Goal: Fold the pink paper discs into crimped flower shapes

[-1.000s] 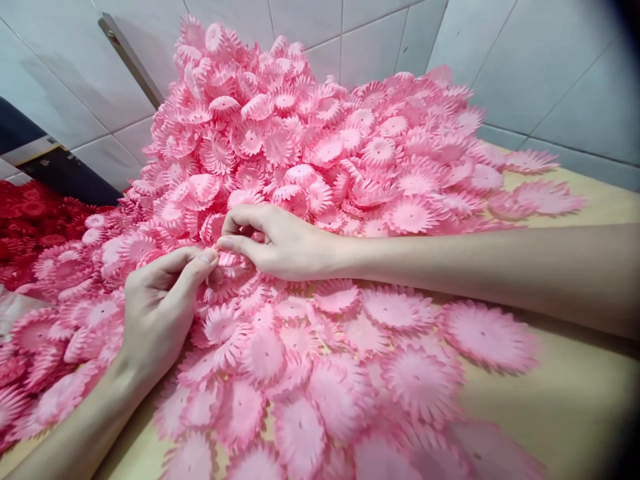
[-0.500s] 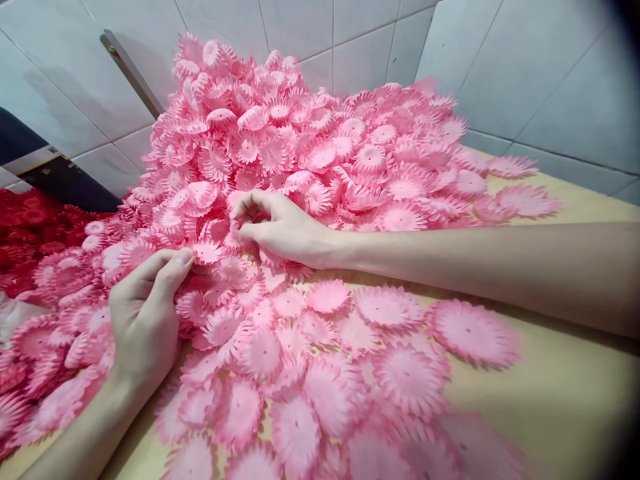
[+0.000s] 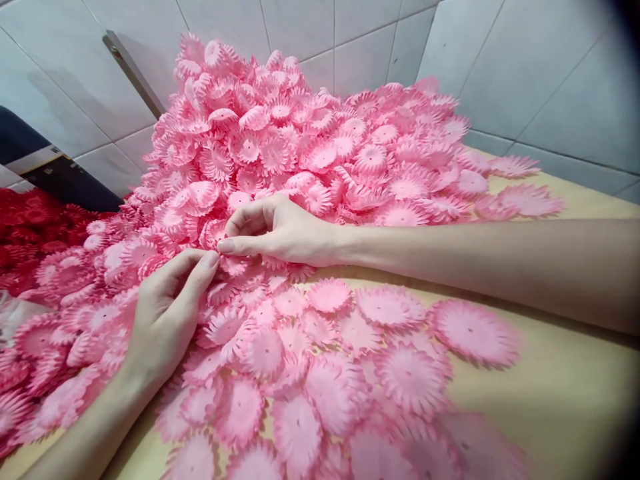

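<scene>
My left hand (image 3: 170, 310) is closed, thumb pressed against the index finger, at the lower left of the big pile of pink petal discs (image 3: 273, 155). My right hand (image 3: 287, 230) reaches in from the right, its thumb and index finger pinched together. The fingertips of both hands meet, or nearly so, over the pile. A frilled pink disc (image 3: 213, 233) shows just beyond them. Whatever lies in either pinch is too small or covered to make out. Many discs have a notched edge and a small dark hole in the centre.
Loose pink discs (image 3: 327, 295) lie spread over the yellowish tabletop (image 3: 565, 380). Dark red discs (image 3: 43, 230) are heaped at the far left, beside a dark blue object with a silver band (image 3: 35, 160). A thin metal strip (image 3: 133, 73) leans against the tiled wall (image 3: 300, 27).
My left hand has moved right and slightly up, towards the right hand. The right hand's thumb and fingertips have come left and a little down, so the two hands now meet.
</scene>
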A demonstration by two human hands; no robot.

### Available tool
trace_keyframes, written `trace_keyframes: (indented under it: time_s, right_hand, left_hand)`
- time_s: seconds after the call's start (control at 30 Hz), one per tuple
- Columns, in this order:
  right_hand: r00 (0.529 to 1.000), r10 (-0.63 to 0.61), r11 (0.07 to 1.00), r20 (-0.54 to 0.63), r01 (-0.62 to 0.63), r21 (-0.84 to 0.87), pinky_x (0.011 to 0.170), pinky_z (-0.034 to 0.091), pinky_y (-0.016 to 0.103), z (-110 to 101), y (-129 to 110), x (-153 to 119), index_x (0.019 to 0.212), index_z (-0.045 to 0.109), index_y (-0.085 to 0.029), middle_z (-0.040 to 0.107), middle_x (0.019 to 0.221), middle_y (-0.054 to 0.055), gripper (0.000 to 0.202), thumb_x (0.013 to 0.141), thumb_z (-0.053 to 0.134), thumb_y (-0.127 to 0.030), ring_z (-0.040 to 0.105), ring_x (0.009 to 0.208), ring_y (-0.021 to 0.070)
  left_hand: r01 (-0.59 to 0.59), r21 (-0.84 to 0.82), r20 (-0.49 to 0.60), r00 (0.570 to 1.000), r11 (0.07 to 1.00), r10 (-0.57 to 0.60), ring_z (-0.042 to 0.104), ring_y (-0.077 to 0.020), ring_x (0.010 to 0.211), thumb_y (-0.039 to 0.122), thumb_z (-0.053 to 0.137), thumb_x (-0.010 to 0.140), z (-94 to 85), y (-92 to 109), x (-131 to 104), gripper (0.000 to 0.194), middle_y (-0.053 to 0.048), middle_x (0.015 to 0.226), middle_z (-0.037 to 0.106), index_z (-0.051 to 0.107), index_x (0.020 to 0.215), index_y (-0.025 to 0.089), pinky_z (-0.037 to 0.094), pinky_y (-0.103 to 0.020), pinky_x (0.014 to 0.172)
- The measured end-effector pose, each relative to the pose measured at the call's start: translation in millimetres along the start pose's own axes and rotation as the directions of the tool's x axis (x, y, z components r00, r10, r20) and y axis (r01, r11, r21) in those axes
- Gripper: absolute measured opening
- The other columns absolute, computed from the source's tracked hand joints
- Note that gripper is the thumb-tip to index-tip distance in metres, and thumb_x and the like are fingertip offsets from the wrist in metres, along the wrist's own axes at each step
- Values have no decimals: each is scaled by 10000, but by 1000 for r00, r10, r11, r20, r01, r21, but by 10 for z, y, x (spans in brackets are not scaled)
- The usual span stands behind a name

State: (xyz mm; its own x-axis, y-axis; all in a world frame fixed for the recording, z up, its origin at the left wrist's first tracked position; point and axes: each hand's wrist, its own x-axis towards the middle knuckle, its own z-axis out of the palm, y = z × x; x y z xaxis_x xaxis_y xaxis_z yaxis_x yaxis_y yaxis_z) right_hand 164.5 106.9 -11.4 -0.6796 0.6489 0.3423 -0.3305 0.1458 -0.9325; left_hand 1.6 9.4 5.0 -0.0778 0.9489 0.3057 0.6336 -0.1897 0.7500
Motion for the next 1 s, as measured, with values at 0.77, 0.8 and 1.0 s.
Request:
trace_keyframes:
  time_s: [0.77,0.8,1.0]
  right_hand:
    - [999,-16,992,-28,12,-127,454,321,181,12,61,-20,846,531,-124,479,517,-91,160,803,682,-92,427,477,44]
    - [999,-21,991,-24,17,-131,455,314,188,13,63,-20,842,522,-129,482,518,-86,145,822,664,-103,421,476,48]
    - [998,-59,987,-9,57,-149,432,258,196,27,73,-25,798,450,-181,404,547,-102,187,861,619,-129,347,460,44]
  left_hand:
    - [37,76,3,999,996,-37,624,-145,727,413,580,867,10,38,-11,254,20,753,703,726,808,213,454,-222,672]
    - [23,82,14,1000,996,-24,620,-140,724,409,585,865,12,40,-8,243,22,760,702,720,809,215,452,-218,671]
    - [-84,95,66,995,992,78,614,-108,738,307,661,817,3,51,-26,77,53,810,685,683,831,234,456,-184,711]
